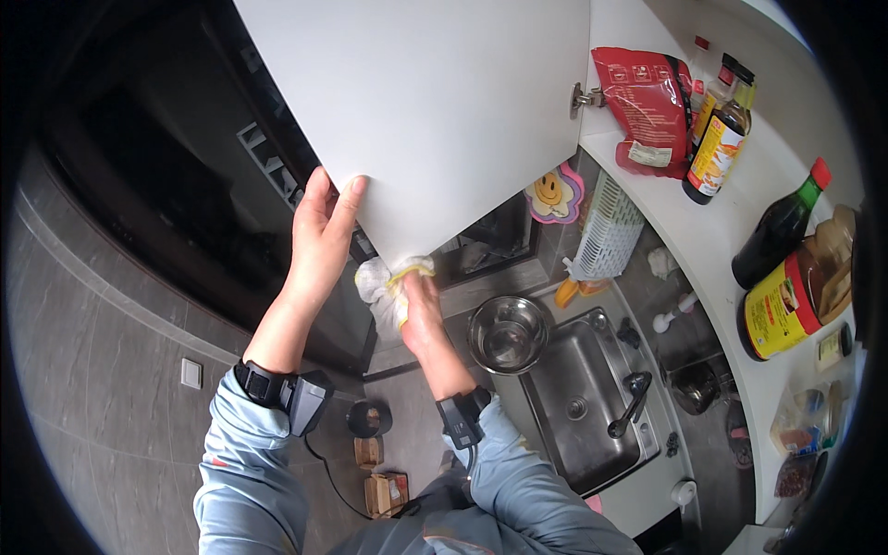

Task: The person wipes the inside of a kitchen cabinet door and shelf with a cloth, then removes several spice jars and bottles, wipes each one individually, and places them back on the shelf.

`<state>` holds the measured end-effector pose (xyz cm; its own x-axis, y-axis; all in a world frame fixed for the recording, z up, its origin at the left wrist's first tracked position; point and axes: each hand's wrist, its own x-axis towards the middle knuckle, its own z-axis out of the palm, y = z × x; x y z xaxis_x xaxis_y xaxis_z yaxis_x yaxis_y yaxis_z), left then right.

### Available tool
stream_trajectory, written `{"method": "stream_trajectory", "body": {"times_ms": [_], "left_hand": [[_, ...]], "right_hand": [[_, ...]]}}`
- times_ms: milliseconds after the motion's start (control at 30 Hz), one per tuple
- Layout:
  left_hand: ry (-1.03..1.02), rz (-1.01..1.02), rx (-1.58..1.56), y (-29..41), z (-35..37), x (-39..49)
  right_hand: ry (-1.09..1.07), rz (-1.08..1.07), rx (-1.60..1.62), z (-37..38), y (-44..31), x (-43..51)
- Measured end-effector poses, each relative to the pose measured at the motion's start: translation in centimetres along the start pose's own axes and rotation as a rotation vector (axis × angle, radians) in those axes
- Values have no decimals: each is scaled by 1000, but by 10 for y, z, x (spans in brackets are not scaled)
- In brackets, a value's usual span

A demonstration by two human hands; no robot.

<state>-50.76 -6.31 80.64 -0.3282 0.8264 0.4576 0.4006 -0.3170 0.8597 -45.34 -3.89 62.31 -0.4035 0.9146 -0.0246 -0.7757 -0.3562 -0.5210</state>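
Note:
A white cabinet door [444,104] hangs swung out on its metal hinge [586,98]. My left hand [329,225] grips the door's left edge, its thumb on the near face and the fingers partly hidden behind the edge. Lower down, my right hand [421,305] holds a whitish cloth with yellow edging [381,291], which is wrapped about the door's bottom corner. Part of the right fingers is covered by the cloth.
Right of the door, the cabinet shelf [721,277] holds a red pouch [645,104], sauce bottles [718,152] and a yellow-labelled jar [780,305]. Below are a steel sink [583,416], a faucet [631,402] and a steel bowl [508,335]. Boxes [385,492] stand on the floor.

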Motion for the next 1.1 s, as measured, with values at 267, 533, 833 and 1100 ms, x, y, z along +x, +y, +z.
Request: {"method": "stream_trajectory", "body": {"times_ms": [267, 533, 833, 1100], "left_hand": [[-23, -3, 148, 6, -1, -6], [-36, -2, 40, 6, 2, -6], [-14, -6, 63, 5, 3, -6], [-72, -6, 91, 5, -1, -7]], "right_hand": [[13, 235, 356, -21, -42, 43], [18, 34, -4, -20, 12, 1], [-24, 28, 95, -19, -13, 13], [47, -19, -71, -31, 30, -55]]}}
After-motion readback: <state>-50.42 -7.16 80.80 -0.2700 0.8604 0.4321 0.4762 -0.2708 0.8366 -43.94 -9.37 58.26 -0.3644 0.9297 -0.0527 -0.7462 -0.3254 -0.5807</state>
